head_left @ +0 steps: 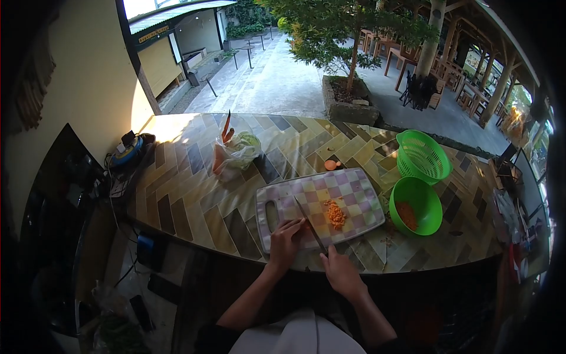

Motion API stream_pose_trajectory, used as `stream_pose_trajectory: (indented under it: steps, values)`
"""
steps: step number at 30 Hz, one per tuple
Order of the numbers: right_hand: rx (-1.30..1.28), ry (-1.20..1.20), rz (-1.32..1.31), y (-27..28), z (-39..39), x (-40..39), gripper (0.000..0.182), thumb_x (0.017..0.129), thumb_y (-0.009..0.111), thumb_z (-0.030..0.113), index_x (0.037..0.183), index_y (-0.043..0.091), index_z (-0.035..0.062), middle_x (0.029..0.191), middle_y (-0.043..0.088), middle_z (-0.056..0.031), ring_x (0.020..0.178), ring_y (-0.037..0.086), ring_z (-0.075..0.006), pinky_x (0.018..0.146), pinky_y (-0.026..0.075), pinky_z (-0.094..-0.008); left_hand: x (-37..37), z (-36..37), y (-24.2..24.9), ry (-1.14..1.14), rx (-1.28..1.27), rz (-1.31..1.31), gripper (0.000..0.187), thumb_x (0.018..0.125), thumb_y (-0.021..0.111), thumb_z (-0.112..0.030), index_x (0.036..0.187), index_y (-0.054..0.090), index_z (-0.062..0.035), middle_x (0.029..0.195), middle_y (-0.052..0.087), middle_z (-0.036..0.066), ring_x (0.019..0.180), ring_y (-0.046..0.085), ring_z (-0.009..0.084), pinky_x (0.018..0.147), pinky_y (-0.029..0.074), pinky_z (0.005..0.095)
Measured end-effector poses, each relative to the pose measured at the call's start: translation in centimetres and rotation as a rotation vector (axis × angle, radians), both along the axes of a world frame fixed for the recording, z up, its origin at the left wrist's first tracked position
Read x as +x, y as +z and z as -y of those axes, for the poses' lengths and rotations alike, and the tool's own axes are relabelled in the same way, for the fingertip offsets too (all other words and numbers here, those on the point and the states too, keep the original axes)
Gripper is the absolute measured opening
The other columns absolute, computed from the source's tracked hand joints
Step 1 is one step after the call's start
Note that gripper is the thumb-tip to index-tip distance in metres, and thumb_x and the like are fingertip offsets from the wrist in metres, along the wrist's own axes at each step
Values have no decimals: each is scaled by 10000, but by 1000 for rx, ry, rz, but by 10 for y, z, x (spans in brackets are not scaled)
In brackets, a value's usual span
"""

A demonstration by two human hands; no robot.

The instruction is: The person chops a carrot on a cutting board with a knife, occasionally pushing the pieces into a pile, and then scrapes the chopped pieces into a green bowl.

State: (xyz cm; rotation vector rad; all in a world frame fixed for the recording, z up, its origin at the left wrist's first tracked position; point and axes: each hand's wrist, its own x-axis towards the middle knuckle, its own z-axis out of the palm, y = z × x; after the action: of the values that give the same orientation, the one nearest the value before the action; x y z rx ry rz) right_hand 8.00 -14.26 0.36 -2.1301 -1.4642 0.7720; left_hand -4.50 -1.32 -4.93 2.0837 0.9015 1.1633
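Note:
My right hand (pixel 342 271) is wrapped round the handle of a knife (pixel 309 223), whose blade points away from me over the checkered cutting board (pixel 367 197). Just left of the blade, my left hand (pixel 285 241) has its fingers bent and pressed down on a piece of carrot (pixel 305 220), mostly hidden under the fingertips. To the right of the knife lies a small heap of diced carrot (pixel 335 216). Beyond the board's far edge rest carrot end pieces (pixel 331 165).
A green bowl (pixel 432 203) with orange bits inside stands right of the board, against a green strainer basket (pixel 427 152). Back left, a plastic bag (pixel 244 144) holds vegetables, a carrot (pixel 227 131) poking up. Cables and a blue power reel (pixel 127 152) sit at the left edge.

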Motion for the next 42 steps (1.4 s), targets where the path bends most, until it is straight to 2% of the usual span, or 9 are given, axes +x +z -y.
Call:
stream_pose_trajectory:
  steps: [7,10,14,19,25,28,42]
  values:
    - [-13,63,-79,-5,-32,13,359,1023,469,278,1029,491,-80,910,621,-352,938,585,-522,785,461,-543,-2,0,-5,8,0,-3,271,853,653,-60,1103,701,31,1111,703,181,1048,654,332,910,514,388]
    - [8,106,-115,-26,-45,20,370,1022,469,286,1042,492,-83,955,618,-354,966,576,-522,798,462,-534,0,3,-5,-9,31,14,270,851,654,-59,1102,702,27,1105,704,182,1046,655,335,911,514,389]
    - [32,65,-62,-33,-39,14,369,1021,472,287,1041,491,-81,915,619,-355,944,579,-530,791,455,-552,1,2,0,26,-58,28,269,845,649,-31,1103,705,20,1104,705,181,1046,656,336,907,518,390]
    - [-48,22,-17,-11,1,10,353,1017,481,287,1029,483,-65,850,619,-351,900,587,-532,777,440,-589,-1,-2,-6,25,0,16,282,832,664,-9,1110,708,6,1109,703,181,1033,660,343,891,526,391]
    - [42,-37,63,-12,8,19,358,1016,484,311,990,477,-46,815,624,-319,834,596,-511,727,442,-584,-3,4,1,24,-5,24,291,835,684,-31,1124,710,-9,1107,699,189,1010,669,341,887,528,392]
    - [111,-16,47,-14,7,20,339,1018,475,302,986,497,-34,794,641,-304,813,628,-489,709,477,-579,-6,2,2,10,-39,27,288,850,677,-49,1132,707,-6,1103,698,194,1003,672,340,889,526,387]
    - [157,-8,8,-11,8,-1,345,1024,467,310,1000,488,-34,746,635,-295,772,629,-490,676,475,-578,-6,3,2,-25,-126,63,275,886,633,-91,1129,699,19,1117,699,202,1032,671,338,904,521,377]
